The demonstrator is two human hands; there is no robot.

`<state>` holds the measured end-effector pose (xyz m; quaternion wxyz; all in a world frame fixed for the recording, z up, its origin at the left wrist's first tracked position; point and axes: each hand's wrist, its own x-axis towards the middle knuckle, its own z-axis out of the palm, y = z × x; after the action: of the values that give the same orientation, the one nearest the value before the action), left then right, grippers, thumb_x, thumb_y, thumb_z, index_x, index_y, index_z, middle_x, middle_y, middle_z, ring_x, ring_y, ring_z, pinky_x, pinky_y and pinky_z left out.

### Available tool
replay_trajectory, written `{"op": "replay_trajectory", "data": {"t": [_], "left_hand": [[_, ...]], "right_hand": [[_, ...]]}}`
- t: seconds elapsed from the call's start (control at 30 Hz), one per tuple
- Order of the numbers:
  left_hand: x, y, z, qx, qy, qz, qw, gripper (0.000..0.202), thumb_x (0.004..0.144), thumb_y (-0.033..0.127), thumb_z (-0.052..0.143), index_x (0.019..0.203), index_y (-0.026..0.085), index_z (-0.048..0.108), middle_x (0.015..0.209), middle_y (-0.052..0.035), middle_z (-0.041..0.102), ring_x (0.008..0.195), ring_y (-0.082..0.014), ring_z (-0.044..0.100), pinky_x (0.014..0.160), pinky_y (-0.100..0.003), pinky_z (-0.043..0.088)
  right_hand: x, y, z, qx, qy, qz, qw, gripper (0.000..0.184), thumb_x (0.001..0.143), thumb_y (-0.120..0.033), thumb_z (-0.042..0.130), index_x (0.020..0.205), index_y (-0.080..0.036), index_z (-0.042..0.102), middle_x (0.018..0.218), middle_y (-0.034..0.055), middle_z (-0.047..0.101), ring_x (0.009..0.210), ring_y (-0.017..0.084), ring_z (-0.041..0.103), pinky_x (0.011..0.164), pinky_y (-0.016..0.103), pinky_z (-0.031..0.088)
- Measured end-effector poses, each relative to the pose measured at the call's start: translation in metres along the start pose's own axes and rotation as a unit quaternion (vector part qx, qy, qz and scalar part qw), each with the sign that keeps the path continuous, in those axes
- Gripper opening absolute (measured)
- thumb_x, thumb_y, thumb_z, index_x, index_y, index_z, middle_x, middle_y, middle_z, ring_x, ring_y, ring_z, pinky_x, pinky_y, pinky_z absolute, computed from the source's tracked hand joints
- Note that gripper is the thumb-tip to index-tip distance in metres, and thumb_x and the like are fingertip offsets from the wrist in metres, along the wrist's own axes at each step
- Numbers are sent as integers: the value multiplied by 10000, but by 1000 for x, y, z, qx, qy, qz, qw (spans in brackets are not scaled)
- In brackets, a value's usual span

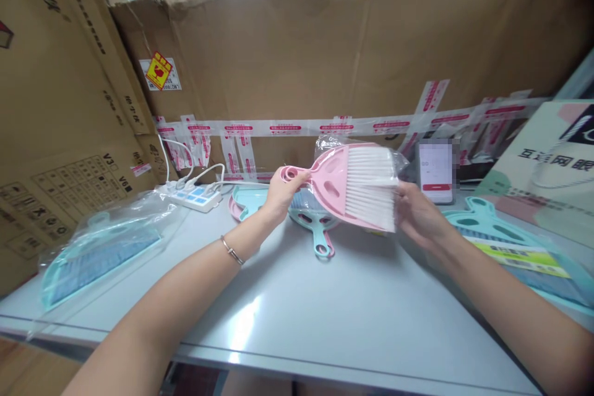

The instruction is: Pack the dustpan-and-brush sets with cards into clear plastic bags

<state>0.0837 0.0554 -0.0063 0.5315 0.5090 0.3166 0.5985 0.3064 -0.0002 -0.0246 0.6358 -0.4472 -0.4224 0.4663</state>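
A pink hand brush (346, 182) with white bristles is held level above the table. My left hand (281, 192) is closed round its pink handle. My right hand (417, 213) grips the bristle end together with a clear plastic bag (357, 147) that lies around the brush head. Under the brush, teal and pink dustpan and brush parts (320, 229) lie on the grey table (334, 322).
A bagged teal brush set (99, 250) lies at the left, another with a paper label (510, 247) at the right. A white power strip (197, 196) and a phone (436, 171) stand at the back. Taped cardboard walls (325, 55) close off the back and left.
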Motion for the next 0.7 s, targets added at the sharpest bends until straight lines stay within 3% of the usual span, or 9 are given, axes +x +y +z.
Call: {"op": "replay_trajectory", "data": {"t": [0.13, 0.23, 0.37, 0.5, 0.6, 0.7], "left_hand": [[-5, 3, 3, 38, 1, -14, 999, 259, 628, 364, 761, 726, 177, 610, 692, 10, 627, 677, -106, 573, 638, -214, 428], [-9, 5, 6, 31, -10, -51, 998, 252, 659, 382, 734, 737, 192, 587, 724, 21, 615, 709, -105, 569, 651, -215, 427], [-11, 13, 8, 5, -6, -51, 999, 281, 663, 379, 733, 748, 199, 535, 761, 30, 591, 733, -105, 557, 652, -218, 438], [-15, 20, 3, 50, -143, -130, 980, 354, 584, 260, 803, 860, 189, 593, 890, -23, 629, 821, -145, 584, 701, -276, 474], [-14, 20, 1, 90, -192, -155, 965, 309, 584, 137, 778, 859, 127, 636, 773, -31, 624, 659, -99, 559, 649, -261, 457], [-3, 23, -4, 113, -155, -91, 977, 166, 642, 84, 708, 795, 97, 642, 630, 12, 572, 527, -47, 479, 593, -229, 422]], "right_hand": [[-4, -4, 0, 24, -27, 48, 998, 314, 767, -464, 503, 872, -195, 626, 791, 76, 708, 853, 270, 669, 747, 380, 538], [-4, -2, 1, 22, -22, 39, 999, 335, 805, -493, 457, 904, -217, 618, 821, 63, 709, 860, 258, 671, 749, 388, 544], [-3, 8, 4, 61, 15, 28, 998, 176, 705, -269, 644, 878, -240, 621, 860, 11, 699, 781, 190, 665, 713, 308, 562], [-2, 12, 5, 85, 49, 24, 995, 132, 678, -200, 650, 802, -229, 615, 756, -14, 674, 626, 139, 632, 621, 247, 565], [-2, 8, 6, 96, 71, 27, 993, 111, 668, -166, 647, 765, -208, 612, 694, -19, 655, 542, 122, 603, 565, 228, 561], [-4, 2, 6, 94, 95, 30, 991, 101, 689, -104, 596, 740, -190, 612, 630, -25, 630, 493, 103, 580, 529, 199, 552]]}}
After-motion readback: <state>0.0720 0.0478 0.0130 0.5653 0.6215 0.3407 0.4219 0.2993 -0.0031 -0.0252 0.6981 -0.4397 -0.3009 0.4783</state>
